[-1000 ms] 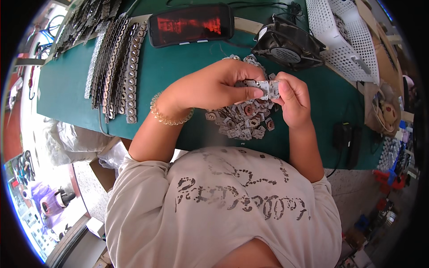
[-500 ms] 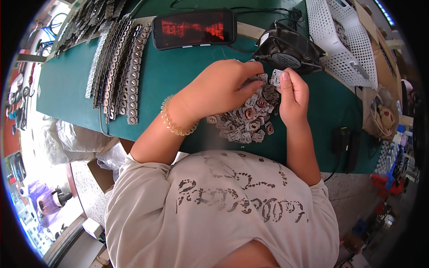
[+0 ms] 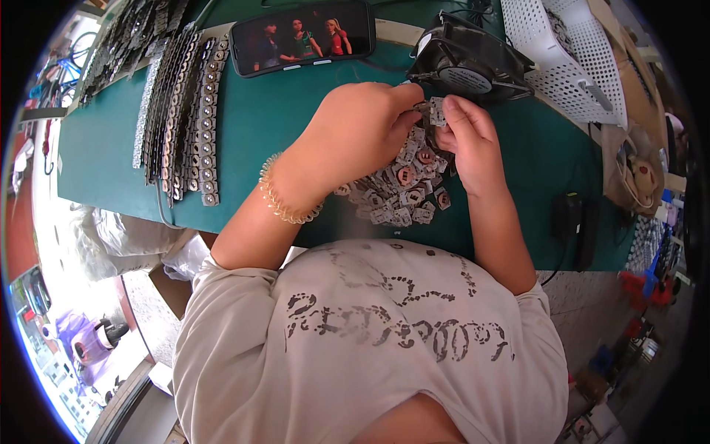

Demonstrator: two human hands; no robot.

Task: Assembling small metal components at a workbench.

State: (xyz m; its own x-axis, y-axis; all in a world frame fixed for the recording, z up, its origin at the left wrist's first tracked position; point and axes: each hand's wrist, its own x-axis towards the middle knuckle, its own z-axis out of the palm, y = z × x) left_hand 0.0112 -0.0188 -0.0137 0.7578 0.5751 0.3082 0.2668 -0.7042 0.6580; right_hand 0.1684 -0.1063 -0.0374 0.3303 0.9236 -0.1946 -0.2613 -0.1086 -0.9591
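Note:
Between the thumb and fingers of my right hand (image 3: 473, 144) is a small square metal piece (image 3: 437, 111), pale grey with cut-outs. Just left of it, my left hand (image 3: 355, 129) has its fingers curled inward at the far end of a pile of similar pieces (image 3: 407, 194). Whatever those fingers pinch is hidden behind them. A few pieces in the pile have round copper-coloured centres. My left wrist, with a coiled clear band (image 3: 277, 194), lies over the table left of the pile.
The green tabletop (image 3: 259, 126) carries rows of metal strips (image 3: 185, 118) at the left and a phone (image 3: 303, 38) playing a video at the back. A black fan (image 3: 473, 63) stands beyond my right hand. Farther right are a white perforated basket (image 3: 592, 81) and a black power adapter (image 3: 566, 222).
My right hand has moved left with the metal piece, closer to the left hand. The whole view has shifted slightly. The phone's picture has changed.

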